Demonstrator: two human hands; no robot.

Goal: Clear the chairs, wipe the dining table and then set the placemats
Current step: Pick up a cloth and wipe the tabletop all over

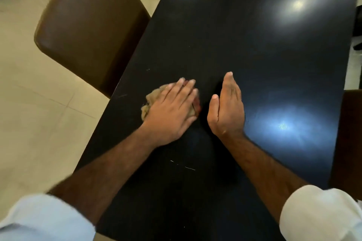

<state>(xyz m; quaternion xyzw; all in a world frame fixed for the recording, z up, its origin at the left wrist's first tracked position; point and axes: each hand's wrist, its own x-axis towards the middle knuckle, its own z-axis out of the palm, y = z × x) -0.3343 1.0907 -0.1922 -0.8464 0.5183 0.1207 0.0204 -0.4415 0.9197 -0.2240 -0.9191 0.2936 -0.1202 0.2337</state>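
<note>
A glossy black dining table [254, 55] fills the middle of the head view. My left hand [172, 109] lies flat on a crumpled beige cloth [151, 98] with a reddish edge, pressing it onto the table near the left edge. Just to its right, my right hand [227, 107] stands on its side on the tabletop, fingers straight and together, holding nothing. A few pale specks and thin scratches show on the dark surface in front of and behind my hands.
A brown padded chair [88, 25] stands at the table's left side on a cream tiled floor [29, 113]. Part of another brown chair [350, 139] shows at the right edge. Ceiling lights glare on the tabletop.
</note>
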